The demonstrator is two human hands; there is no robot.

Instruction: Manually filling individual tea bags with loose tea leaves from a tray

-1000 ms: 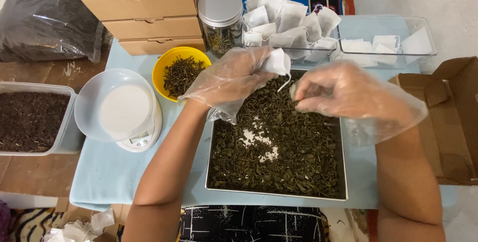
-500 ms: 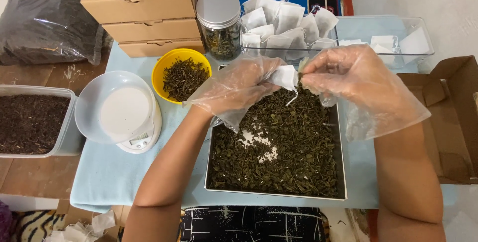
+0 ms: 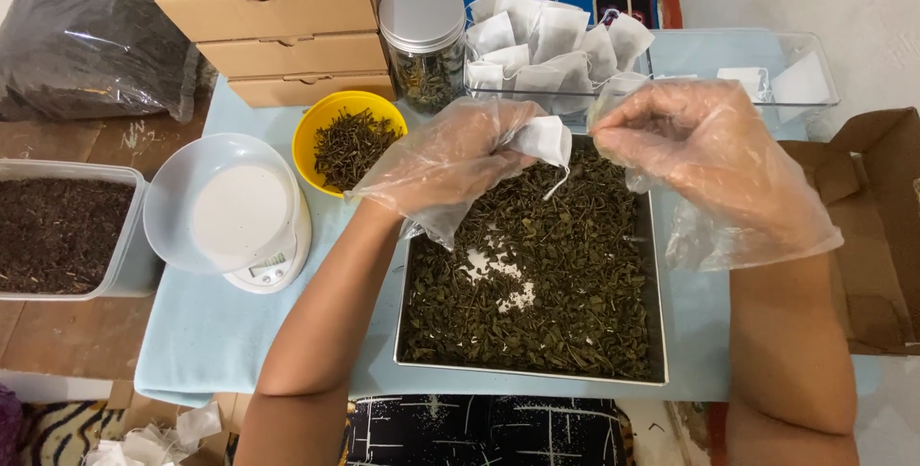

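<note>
Your left hand (image 3: 450, 164), in a loose clear glove, has its fingers pinched on a small white tea bag (image 3: 544, 139), held above the far end of the metal tray (image 3: 657, 332) of loose green tea leaves (image 3: 537, 284). Your right hand (image 3: 704, 145) hovers just beside the bag, fingers bunched together; whether they hold leaves, you cannot tell. A yellow bowl (image 3: 316, 126) and white scale (image 3: 235, 212) sit left of the tray.
</note>
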